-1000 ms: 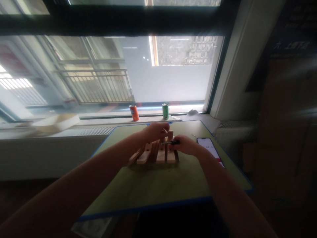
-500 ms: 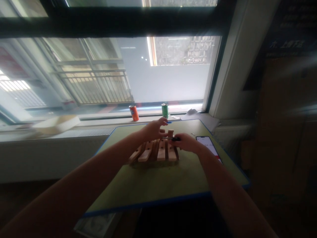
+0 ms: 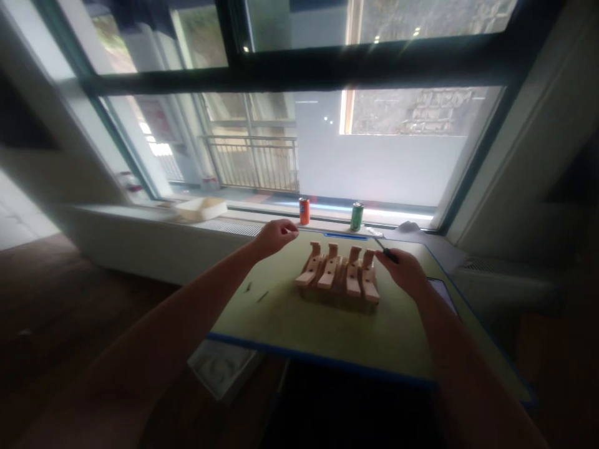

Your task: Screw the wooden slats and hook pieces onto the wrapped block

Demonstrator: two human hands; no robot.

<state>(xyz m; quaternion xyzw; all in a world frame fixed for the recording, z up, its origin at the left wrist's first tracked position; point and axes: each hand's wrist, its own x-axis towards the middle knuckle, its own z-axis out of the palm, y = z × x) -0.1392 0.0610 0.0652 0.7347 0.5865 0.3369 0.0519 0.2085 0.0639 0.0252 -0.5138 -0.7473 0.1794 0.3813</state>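
Observation:
A wooden assembly (image 3: 354, 280) stands on the yellow-green table (image 3: 299, 330), made of several curved wooden pieces side by side on a base. Dark round spots mark the pieces. To its right, my right hand (image 3: 406, 270) is closed around the dark handle of a screwdriver (image 3: 390, 254), whose thin shaft points up and to the left, clear of the wood. My left hand (image 3: 275, 239) hovers over the table's far left part, apart from the assembly. Its fingers are curled and pressed together; what they hold, if anything, is too small to see.
Two small dark slender items, one a thin rod (image 3: 262, 297), lie on the table's left. A phone (image 3: 442, 293) lies partly behind my right forearm. On the windowsill stand an orange can (image 3: 304, 212), a green can (image 3: 357, 217) and a pale tray (image 3: 201, 209).
My left hand has left the wooden assembly and moved left. The right hand has drawn back to the right, with the screwdriver now tilted upward. The camera view has swung left.

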